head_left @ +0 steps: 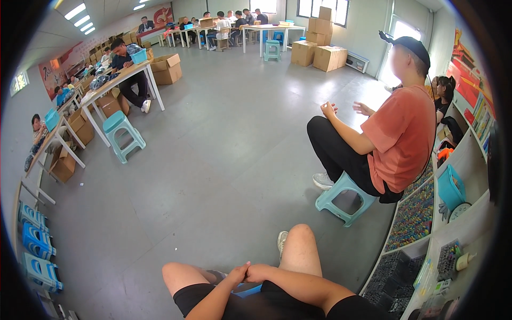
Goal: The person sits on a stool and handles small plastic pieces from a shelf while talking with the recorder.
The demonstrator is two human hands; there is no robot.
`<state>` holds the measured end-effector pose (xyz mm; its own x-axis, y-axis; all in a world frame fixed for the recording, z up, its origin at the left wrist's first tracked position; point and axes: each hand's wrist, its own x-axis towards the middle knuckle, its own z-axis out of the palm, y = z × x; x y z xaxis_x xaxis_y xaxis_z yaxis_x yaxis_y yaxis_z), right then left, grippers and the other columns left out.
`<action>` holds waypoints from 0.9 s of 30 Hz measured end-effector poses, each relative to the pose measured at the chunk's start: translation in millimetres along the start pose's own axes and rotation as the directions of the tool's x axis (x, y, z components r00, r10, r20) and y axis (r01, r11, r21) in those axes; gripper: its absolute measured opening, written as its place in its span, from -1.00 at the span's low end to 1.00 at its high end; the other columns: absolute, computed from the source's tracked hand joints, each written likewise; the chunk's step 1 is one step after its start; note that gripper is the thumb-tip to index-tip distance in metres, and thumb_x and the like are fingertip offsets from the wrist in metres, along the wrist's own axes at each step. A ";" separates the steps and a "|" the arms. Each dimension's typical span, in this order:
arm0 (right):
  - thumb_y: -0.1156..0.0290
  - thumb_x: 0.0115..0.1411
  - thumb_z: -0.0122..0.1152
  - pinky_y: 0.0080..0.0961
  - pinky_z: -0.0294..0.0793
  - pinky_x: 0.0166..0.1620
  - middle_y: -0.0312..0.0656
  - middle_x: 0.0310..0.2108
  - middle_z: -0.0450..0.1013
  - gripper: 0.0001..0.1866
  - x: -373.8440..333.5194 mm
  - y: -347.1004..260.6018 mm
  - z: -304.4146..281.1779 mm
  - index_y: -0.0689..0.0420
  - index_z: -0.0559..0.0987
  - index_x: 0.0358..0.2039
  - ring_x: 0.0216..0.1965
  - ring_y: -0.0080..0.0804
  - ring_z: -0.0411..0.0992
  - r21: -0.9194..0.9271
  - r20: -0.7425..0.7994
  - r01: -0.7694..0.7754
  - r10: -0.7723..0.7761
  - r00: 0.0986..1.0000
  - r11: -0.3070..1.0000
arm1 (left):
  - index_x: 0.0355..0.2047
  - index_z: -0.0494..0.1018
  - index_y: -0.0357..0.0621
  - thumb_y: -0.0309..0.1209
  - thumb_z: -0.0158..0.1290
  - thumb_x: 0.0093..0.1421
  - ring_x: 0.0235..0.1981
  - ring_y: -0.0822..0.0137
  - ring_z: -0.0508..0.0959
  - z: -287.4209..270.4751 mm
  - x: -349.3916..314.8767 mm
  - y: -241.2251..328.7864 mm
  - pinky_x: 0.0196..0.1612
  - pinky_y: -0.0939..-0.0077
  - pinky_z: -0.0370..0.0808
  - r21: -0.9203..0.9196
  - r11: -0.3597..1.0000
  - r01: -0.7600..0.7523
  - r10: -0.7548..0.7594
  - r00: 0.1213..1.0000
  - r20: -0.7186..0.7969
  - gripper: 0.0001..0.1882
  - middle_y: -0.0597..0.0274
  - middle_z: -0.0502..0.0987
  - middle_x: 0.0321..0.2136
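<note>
Low between my knees, my left hand and my right hand meet, their fingers folded in against each other. Both are closed, and no object shows in either; the palms are hidden. Part of a blue stool seat shows just below them, between my thighs. Ahead to the right, a person in an orange shirt and dark cap sits on a light teal plastic stool, both hands raised in front of the body.
Shelves with bins of small colourful pieces and a blue basket line my right side. Stacked stools stand at the left. People work at long tables farther off, near cardboard boxes. A lone stool stands on the grey floor.
</note>
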<state>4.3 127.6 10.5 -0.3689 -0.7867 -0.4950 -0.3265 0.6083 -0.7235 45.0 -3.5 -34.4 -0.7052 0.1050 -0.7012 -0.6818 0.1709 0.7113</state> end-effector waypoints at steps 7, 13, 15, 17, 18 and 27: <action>0.19 -0.09 0.02 -0.37 0.36 -0.46 -0.19 -0.65 0.42 -0.74 10.3 14.6 10.8 0.12 0.51 -0.56 -0.58 -0.28 0.40 0.076 0.037 -0.134 0.132 0.991 0.988 | -0.46 0.43 -0.33 0.09 -0.21 0.07 -0.43 0.30 0.41 0.7 1.6 -2.2 -0.28 0.43 0.33 -0.071 0.997 0.036 -0.034 0.999 0.027 -0.39 0.08 0.46 -0.48; 0.18 -0.08 0.01 -0.39 0.35 -0.47 -0.26 -0.72 0.40 -0.74 -0.7 0.2 -0.1 0.11 0.50 -0.61 -0.60 -0.35 0.39 0.032 0.035 -0.140 0.139 0.990 0.990 | -0.43 0.43 -0.32 0.07 -0.20 0.07 -0.40 0.31 0.42 -0.8 3.6 -6.7 -0.27 0.46 0.33 -0.126 0.991 0.048 -0.041 0.998 0.057 -0.41 0.09 0.46 -0.45; 0.18 -0.08 0.00 -0.40 0.35 -0.47 -0.27 -0.73 0.40 -0.74 0.1 -0.2 0.2 0.11 0.49 -0.62 -0.61 -0.35 0.39 0.022 0.038 -0.132 0.131 0.991 0.991 | -0.42 0.43 -0.33 0.06 -0.19 0.08 -0.40 0.32 0.42 -2.6 9.7 -14.5 -0.27 0.46 0.33 -0.157 0.985 0.070 -0.058 0.995 0.077 -0.41 0.10 0.46 -0.44; 0.15 -0.07 -0.01 -0.40 0.35 -0.48 -0.27 -0.73 0.40 -0.72 -0.2 -3.5 -1.7 0.10 0.49 -0.62 -0.61 -0.36 0.39 0.048 0.040 -0.104 0.103 0.994 0.993 | -0.43 0.43 -0.31 0.04 -0.19 0.09 -0.43 0.34 0.41 -5.8 13.9 -22.3 -0.30 0.50 0.33 -0.222 0.973 0.067 -0.042 0.992 0.115 -0.44 0.13 0.46 -0.47; 0.15 -0.07 -0.01 -0.40 0.35 -0.48 -0.27 -0.73 0.40 -0.72 -1.4 1.8 -1.1 0.10 0.49 -0.62 -0.61 -0.36 0.39 0.054 0.035 -0.114 0.112 0.993 0.992 | -0.43 0.43 -0.31 0.04 -0.19 0.09 -0.43 0.34 0.41 -3.1 11.1 -15.6 -0.30 0.50 0.33 -0.217 0.974 0.070 -0.043 0.991 0.126 -0.44 0.13 0.46 -0.47; 0.04 -0.08 0.02 -0.45 0.38 -0.48 -0.24 -0.67 0.41 -0.67 -8.0 -6.9 -7.8 -0.01 0.52 -0.43 -0.61 -0.40 0.41 0.045 0.099 -0.215 0.210 0.973 0.976 | -0.33 0.43 -0.26 -0.17 -0.05 0.09 -0.47 0.52 0.38 -17.0 10.1 -25.4 -0.34 0.68 0.31 -0.153 0.985 -0.074 0.131 0.903 0.409 -0.64 0.34 0.45 -0.52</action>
<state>2.8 130.6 23.3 -0.3413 -0.6479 -0.6809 -0.2002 0.7579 -0.6208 51.9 -23.5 -58.6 -0.6468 0.5181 -0.5597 -0.6494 0.0108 0.7604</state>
